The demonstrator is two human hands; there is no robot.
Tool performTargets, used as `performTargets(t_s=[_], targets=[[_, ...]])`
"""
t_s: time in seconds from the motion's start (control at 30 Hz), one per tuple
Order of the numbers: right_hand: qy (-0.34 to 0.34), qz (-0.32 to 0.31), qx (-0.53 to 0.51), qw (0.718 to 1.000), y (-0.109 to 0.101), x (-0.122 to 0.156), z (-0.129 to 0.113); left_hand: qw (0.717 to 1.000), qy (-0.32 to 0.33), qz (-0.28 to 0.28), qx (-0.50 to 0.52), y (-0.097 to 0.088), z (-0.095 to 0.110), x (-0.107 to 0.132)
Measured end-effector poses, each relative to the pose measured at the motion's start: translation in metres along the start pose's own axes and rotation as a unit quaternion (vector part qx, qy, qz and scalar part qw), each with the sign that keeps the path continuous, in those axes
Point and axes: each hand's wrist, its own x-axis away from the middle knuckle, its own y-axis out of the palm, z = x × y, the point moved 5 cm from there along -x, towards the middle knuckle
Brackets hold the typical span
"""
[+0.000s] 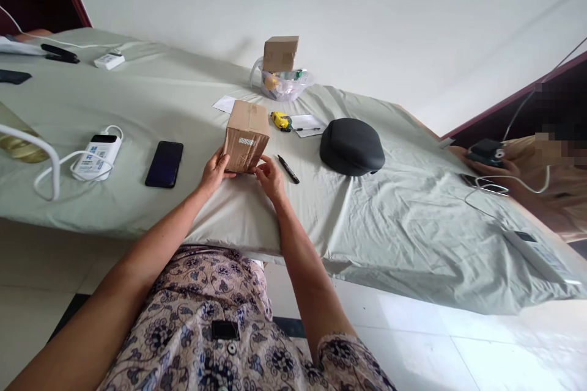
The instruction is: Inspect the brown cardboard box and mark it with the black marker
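Note:
A small brown cardboard box (246, 134) sits near the table's front edge, tilted slightly, with a dotted white label on the side facing me. My left hand (214, 172) grips its lower left corner, thumb on the front face and fingers at the bottom edge. At the lower right corner, my right hand (270, 178) pinches the bottom edge between thumb and fingers. Just right of that hand lies a black marker pen (288, 169). Behind the box are a yellow tape measure (280, 121) and a white paper (308, 125) with a pen on it.
A black hard case (352, 146) stands to the right. Leftward lie a dark phone (164, 164) and a white power bank (97, 157) with a cable. A plastic basket (280, 89) at the back bears another carton (280, 53). A person (545, 183) sits at far right holding a device.

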Motion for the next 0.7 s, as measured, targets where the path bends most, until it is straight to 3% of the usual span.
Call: performTargets(t_s=[0.17, 0.47, 0.57, 0.7], targets=[[0.016, -0.006, 0.064, 0.998, 0.005, 0.003, 0.0, 1.0, -0.001, -0.001, 0.03, -0.002, -0.002, -0.002], [-0.045, -0.04, 0.02, 0.998, 0.008, 0.005, -0.007, 0.999, 0.008, 0.014, 0.046, -0.006, -0.01, -0.008], [-0.042, -0.026, 0.027, 0.998, 0.008, 0.005, -0.009, 0.997, 0.049, 0.042, -0.034, -0.011, -0.005, -0.008], [-0.041, -0.009, 0.025, 0.999, 0.01, 0.009, -0.013, 0.971, 0.097, 0.121, -0.183, -0.022, 0.004, -0.007]])
